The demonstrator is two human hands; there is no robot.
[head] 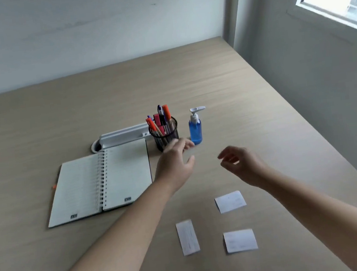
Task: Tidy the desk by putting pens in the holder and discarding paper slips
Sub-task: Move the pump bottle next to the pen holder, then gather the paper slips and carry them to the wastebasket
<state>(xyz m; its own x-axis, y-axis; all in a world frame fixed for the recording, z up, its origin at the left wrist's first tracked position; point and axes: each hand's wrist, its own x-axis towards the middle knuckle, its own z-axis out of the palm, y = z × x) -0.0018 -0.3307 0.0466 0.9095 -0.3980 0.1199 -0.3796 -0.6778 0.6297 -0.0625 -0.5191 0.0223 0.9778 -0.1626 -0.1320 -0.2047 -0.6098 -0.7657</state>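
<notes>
A black mesh pen holder (164, 136) stands upright mid-desk with several red, orange and blue pens (161, 120) sticking out of it. My left hand (174, 163) hovers just in front of the holder, fingers apart and empty. My right hand (242, 164) floats to the right of it, fingers loosely curled, holding nothing. Three white paper slips lie flat on the desk nearer to me: one narrow slip (187, 237), one at the upper right (230, 201), one at the lower right (240, 240), under my right forearm's side.
An open spiral notebook (102, 180) lies left of the holder, a white tray-like piece (123, 135) and a round cable hole (95, 145) behind it. A blue pump bottle (195, 128) stands right of the holder. The wooden desk (260, 111) ends at a wall on the right.
</notes>
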